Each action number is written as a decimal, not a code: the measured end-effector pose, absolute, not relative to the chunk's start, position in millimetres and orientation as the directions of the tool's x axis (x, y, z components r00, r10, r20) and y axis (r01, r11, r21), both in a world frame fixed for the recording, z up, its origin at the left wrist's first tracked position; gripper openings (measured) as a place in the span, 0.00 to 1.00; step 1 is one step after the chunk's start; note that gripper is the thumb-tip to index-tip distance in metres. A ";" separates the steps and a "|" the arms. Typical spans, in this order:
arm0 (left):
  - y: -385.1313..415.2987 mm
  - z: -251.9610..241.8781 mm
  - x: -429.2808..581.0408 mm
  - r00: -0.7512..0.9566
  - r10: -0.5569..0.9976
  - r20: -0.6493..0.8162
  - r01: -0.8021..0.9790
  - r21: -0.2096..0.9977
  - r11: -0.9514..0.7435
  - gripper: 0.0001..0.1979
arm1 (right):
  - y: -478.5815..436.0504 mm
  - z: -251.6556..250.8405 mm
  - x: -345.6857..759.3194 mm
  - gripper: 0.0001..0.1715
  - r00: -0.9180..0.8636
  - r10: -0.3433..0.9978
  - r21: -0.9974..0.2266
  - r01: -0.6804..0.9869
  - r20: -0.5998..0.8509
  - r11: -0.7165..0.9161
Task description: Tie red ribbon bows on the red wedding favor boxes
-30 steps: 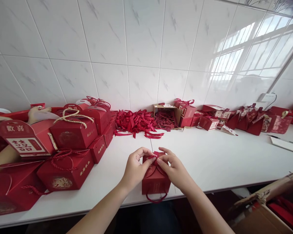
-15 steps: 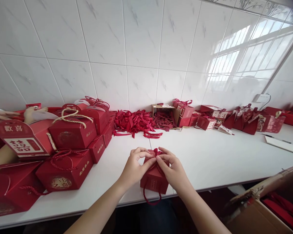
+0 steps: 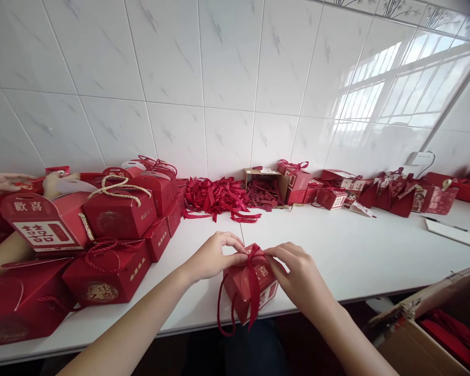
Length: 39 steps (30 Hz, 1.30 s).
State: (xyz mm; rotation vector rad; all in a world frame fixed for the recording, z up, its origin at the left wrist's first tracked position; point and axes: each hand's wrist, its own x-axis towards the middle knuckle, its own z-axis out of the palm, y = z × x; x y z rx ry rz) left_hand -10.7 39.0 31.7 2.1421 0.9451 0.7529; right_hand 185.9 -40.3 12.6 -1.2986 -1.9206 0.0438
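A small red gift box [image 3: 254,290] stands tilted at the front edge of the white table [image 3: 348,250], one corner toward me. A dark red ribbon [image 3: 254,284] hangs down its front face and a cord loop dangles below the table edge. My left hand [image 3: 213,256] pinches the ribbon at the top of the box from the left. My right hand [image 3: 300,274] pinches the same spot from the right, fingers curled over the box top.
Stacked red gift boxes [image 3: 117,211] with cord handles fill the left of the table. A heap of red ribbons [image 3: 215,196] and an open cardboard box [image 3: 266,188] lie by the tiled wall. More red boxes [image 3: 376,196] line the right. A cardboard carton [image 3: 423,334] stands lower right.
The small box has turned and tilted, so a printed side face shows. The ribbon now hangs down its front, and both hands have shifted slightly right and lower.
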 end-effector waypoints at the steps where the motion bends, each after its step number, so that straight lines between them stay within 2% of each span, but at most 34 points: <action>1: 40.5 31.5 -10.5 0.590 0.773 0.235 0.392 0.753 -0.528 0.09 | -45.6 17.4 186.0 0.11 -0.174 0.808 -0.436 0.768 0.563 0.469; 4: 44.0 32.8 -10.2 0.649 0.726 0.228 0.366 0.743 -0.560 0.07 | -53.2 30.2 185.7 0.11 -0.162 0.893 -0.570 0.719 0.420 0.398; 7: 45.4 38.4 -10.5 0.681 0.695 0.232 0.368 0.712 -0.598 0.06 | -39.4 36.3 185.2 0.19 -0.051 0.943 -0.705 0.650 0.330 0.283; 9: 45.5 43.8 -10.6 0.679 0.695 0.236 0.411 0.663 -0.626 0.06 | -22.7 36.7 185.3 0.22 -0.054 0.964 -0.769 0.592 0.260 0.240; 12: 44.3 52.5 -10.2 0.671 0.712 0.208 0.504 0.576 -0.643 0.07 | -3.0 35.7 187.1 0.18 -0.172 0.975 -0.836 0.507 0.142 0.211; 16: 41.2 61.2 -8.5 0.657 0.743 0.129 0.605 0.498 -0.621 0.07 | 0.3 35.3 191.8 0.11 -0.261 0.957 -0.872 0.431 0.127 0.233; 20: 39.1 62.7 -7.2 0.653 0.748 0.118 0.628 0.468 -0.622 0.08 | -8.4 35.4 195.6 0.07 -0.317 0.916 -0.818 0.439 0.245 0.371; 24: 42.1 61.4 -9.4 0.657 0.741 0.139 0.625 0.449 -0.639 0.08 | -15.1 31.2 198.1 0.22 -0.441 0.794 -0.621 0.499 0.417 0.604; 27: 48.2 62.3 -14.4 0.625 0.767 0.142 0.659 0.431 -0.617 0.08 | -18.8 25.6 199.6 0.26 -0.527 0.740 -0.535 0.515 0.417 0.669; 30: 54.5 64.0 -20.7 0.629 0.760 0.165 0.647 0.432 -0.629 0.07 | -21.1 21.6 199.7 0.23 -0.542 0.731 -0.525 0.514 0.414 0.678; 33: 57.2 65.0 -25.3 0.683 0.714 0.152 0.579 0.482 -0.657 0.05 | -21.0 20.0 199.0 0.22 -0.538 0.718 -0.529 0.490 0.442 0.693; 37: 55.8 64.9 -26.4 0.760 0.646 0.077 0.507 0.551 -0.662 0.13 | -19.0 19.4 198.4 0.25 -0.534 0.718 -0.545 0.474 0.446 0.691; 39: 55.1 64.4 -25.7 0.779 0.626 0.046 0.497 0.562 -0.661 0.09 | -18.1 19.0 198.5 0.27 -0.534 0.725 -0.551 0.480 0.434 0.683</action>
